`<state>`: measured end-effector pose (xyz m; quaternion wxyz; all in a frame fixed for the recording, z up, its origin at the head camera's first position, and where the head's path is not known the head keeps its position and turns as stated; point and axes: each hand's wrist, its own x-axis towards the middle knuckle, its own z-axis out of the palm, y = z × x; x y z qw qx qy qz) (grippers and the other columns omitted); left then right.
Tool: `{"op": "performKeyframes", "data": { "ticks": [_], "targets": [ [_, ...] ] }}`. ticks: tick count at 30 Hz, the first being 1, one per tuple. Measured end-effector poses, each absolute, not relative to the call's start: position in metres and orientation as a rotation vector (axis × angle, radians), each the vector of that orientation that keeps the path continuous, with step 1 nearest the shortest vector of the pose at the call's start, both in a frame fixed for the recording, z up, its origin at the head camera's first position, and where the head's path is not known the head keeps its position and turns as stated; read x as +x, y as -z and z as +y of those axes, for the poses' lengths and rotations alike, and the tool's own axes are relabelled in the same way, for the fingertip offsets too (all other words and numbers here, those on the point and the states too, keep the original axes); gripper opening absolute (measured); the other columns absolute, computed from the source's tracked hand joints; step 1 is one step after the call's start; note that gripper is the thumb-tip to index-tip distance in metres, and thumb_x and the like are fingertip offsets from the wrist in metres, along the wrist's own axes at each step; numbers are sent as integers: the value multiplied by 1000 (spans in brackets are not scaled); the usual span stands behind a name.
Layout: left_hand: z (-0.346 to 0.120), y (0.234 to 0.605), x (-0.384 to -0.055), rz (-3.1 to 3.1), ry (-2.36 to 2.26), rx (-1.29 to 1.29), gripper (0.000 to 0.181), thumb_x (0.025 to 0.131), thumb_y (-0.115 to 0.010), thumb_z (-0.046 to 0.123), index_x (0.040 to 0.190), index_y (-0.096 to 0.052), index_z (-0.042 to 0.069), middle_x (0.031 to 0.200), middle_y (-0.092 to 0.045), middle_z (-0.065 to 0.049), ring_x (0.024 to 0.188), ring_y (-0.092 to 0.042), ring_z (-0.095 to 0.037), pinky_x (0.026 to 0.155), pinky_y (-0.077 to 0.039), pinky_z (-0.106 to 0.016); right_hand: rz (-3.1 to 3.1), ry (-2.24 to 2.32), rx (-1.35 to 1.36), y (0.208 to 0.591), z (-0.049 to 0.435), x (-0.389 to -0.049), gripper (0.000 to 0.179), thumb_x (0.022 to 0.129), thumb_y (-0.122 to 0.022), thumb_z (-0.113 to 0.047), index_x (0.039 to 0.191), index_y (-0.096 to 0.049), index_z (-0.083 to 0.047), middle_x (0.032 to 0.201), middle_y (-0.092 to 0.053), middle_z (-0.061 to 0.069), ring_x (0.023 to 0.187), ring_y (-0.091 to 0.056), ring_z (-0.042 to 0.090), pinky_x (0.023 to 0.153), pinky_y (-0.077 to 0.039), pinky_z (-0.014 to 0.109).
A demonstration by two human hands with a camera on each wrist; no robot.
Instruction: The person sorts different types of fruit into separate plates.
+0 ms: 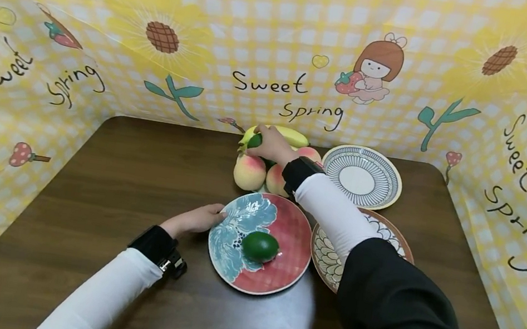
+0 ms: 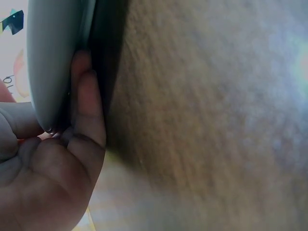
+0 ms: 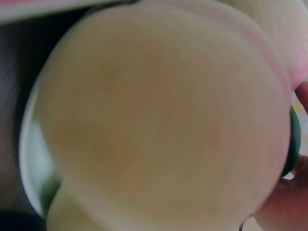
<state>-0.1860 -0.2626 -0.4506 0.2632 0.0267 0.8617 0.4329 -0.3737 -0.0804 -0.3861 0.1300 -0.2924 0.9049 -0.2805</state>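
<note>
My left hand [image 1: 195, 219] pinches the left rim of a red plate with a blue flower [image 1: 292, 230]. In the left wrist view the thumb is above the rim and the fingers [image 2: 89, 96] lie underneath. A dark green oval fruit, lime-like [image 1: 260, 246], lies on this plate. Farther back, my right hand [image 1: 272, 144] grips a second green fruit [image 1: 255, 140] between thumb and fingers, over a fruit pile. Around it are peaches [image 1: 249, 172] and yellow bananas [image 1: 290, 135]. A large peach [image 3: 163, 115] hides most of the right wrist view; the held green fruit [image 3: 294, 139] shows at its right edge.
A white plate with dark radiating lines [image 1: 382, 181] stands at the back right. In front of it, a brown-rimmed patterned plate [image 1: 399, 241] is partly covered by my right arm. The fruit pile sits in a pale dish [image 3: 30, 149]. A yellow checked cloth [image 1: 281, 38] encloses the brown table [image 1: 141, 170].
</note>
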Motion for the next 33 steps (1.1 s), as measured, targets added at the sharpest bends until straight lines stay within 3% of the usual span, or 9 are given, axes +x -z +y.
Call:
{"op": "performKeyframes", "data": {
  "ticks": [7, 14, 22, 33],
  "targets": [
    [-252, 456, -182, 2337, -1150, 45, 35, 111, -35, 15, 131, -53, -7, 119, -58, -19, 113, -53, -28, 102, -42, -41, 2645, 861, -754, 402, -76, -373, 57, 92, -74, -29, 138, -53, -4, 132, -63, 18, 120, -60, 30, 103, -49, 39],
    [-251, 459, -179, 2347, -1139, 57, 34, 111, -36, 15, 130, -55, -7, 116, -59, -17, 112, -54, -27, 101, -42, -39, 2630, 978, -767, 401, -68, -368, 57, 94, -74, -26, 141, -52, -3, 134, -62, 19, 116, -61, 30, 99, -51, 38],
    [-258, 452, -182, 2349, -1142, 55, 37, 111, -35, 15, 134, -52, -8, 121, -59, -20, 115, -54, -29, 104, -42, -43, 2610, 1204, -768, 371, -52, -364, 62, 94, -74, -30, 146, -48, -7, 143, -57, 18, 117, -61, 32, 98, -52, 42],
    [-261, 452, -187, 2378, -1143, 99, 34, 111, -36, 12, 128, -54, -11, 112, -59, -17, 108, -55, -26, 95, -42, -32, 2577, 1301, -910, 354, -18, -333, 62, 91, -78, -27, 144, -53, -6, 143, -57, 18, 114, -63, 33, 98, -53, 45]
  ]
}}
